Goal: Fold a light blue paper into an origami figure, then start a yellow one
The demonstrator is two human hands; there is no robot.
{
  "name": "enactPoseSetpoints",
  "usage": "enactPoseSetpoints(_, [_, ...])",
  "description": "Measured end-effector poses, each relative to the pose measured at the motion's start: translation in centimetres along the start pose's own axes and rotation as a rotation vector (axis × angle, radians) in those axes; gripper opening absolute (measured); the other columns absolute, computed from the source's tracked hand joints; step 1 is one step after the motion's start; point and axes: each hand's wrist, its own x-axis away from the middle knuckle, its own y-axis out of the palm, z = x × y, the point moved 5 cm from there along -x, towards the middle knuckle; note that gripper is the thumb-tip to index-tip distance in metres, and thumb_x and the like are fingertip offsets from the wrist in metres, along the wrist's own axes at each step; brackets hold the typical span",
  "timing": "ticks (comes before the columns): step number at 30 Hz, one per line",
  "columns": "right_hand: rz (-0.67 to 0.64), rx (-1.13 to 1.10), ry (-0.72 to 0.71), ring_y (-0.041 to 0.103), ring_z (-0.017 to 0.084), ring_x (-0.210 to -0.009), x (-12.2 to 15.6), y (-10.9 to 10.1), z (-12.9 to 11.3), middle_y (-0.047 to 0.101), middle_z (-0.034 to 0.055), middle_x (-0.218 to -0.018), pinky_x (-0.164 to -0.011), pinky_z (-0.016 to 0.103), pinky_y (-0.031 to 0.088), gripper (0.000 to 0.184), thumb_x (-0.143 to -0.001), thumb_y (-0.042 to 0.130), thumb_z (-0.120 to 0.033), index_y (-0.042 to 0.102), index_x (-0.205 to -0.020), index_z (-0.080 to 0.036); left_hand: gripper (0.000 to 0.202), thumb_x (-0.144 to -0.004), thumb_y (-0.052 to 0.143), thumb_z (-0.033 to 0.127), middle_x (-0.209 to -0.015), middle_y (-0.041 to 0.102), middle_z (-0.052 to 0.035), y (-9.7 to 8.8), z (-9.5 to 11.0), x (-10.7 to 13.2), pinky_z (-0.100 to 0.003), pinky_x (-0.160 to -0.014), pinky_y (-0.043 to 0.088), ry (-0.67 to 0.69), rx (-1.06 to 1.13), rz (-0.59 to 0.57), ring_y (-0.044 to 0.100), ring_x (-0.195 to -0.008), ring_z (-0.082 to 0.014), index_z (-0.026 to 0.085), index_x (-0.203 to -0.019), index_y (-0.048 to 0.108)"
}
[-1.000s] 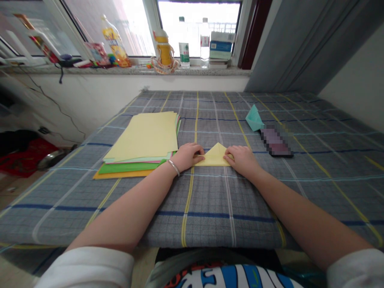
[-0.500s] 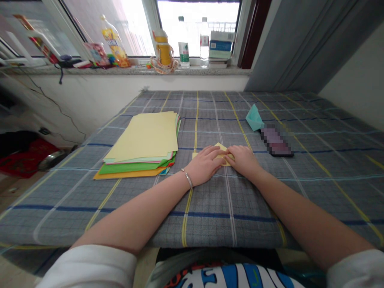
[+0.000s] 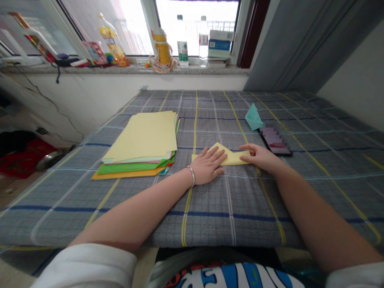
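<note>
A strip of folded yellow paper lies on the checked cloth, with a pointed peak near its middle. My left hand, a silver bangle at its wrist, rests flat with fingers spread, pressing on the left part of the paper. At the paper's right end is my right hand, thumb and forefinger apart, fingertips touching the strip. The remaining fingers of that hand are curled and partly hidden.
Left of my hands lies a stack of coloured paper, yellow sheet on top. A folded turquoise paper piece stands beside a phone on the right. Bottles, including a yellow cup, and a box line the windowsill.
My right hand has moved right, away from my left, to the paper's end, uncovering the right part of the strip. My left hand stays on the paper, its fingers now more spread.
</note>
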Motion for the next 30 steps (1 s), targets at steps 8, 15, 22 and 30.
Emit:
enactPoseSetpoints(8, [-0.181,-0.039,0.127,0.045,0.008,-0.044,0.0,-1.0,2.0,0.057,-0.003,-0.059,-0.039,0.022,0.031,0.041,-0.075,0.064,-0.028,0.058,-0.114,-0.015,0.054,-0.097,0.031,0.046,-0.154,0.026,-0.0051,0.0,0.1,0.0,-0.049,-0.116,0.007,0.01,0.006,0.016,0.016,-0.144,-0.0245,0.023,-0.146,0.028])
enactPoseSetpoints(15, [-0.165,0.037,0.18,0.048,0.01,-0.045,0.1,-1.2,2.0,0.058,-0.0024,-0.059,-0.042,0.023,0.032,0.033,-0.075,0.066,-0.029,0.061,-0.105,-0.017,0.053,-0.097,0.033,0.043,-0.156,0.02,0.0022,-0.1,0.3,0.2,-0.056,-0.114,0.004,0.081,-0.01,0.001,0.011,-0.144,-0.0294,0.032,-0.148,0.023])
enactPoseSetpoints(22, [-0.16,0.088,0.155,0.048,0.01,-0.047,0.0,-1.1,2.1,0.054,-0.0046,-0.057,-0.044,0.023,0.033,0.032,-0.076,0.064,-0.03,0.058,-0.105,-0.017,0.05,-0.097,0.033,0.043,-0.155,0.023,0.002,-0.3,0.5,0.4,-0.051,-0.116,0.0,0.151,-0.016,-0.005,0.013,-0.145,-0.0242,0.033,-0.146,0.027])
enactPoseSetpoints(30, [-0.122,0.233,0.185,0.052,0.011,-0.048,0.5,-1.5,1.6,0.058,-0.0031,-0.059,-0.046,0.024,0.034,0.034,-0.074,0.069,-0.03,0.058,-0.104,-0.017,0.052,-0.097,0.032,0.046,-0.155,0.025,0.0004,-0.3,0.5,0.3,-0.049,-0.116,0.003,0.162,0.011,-0.032,0.016,-0.144,-0.0237,0.031,-0.147,0.026])
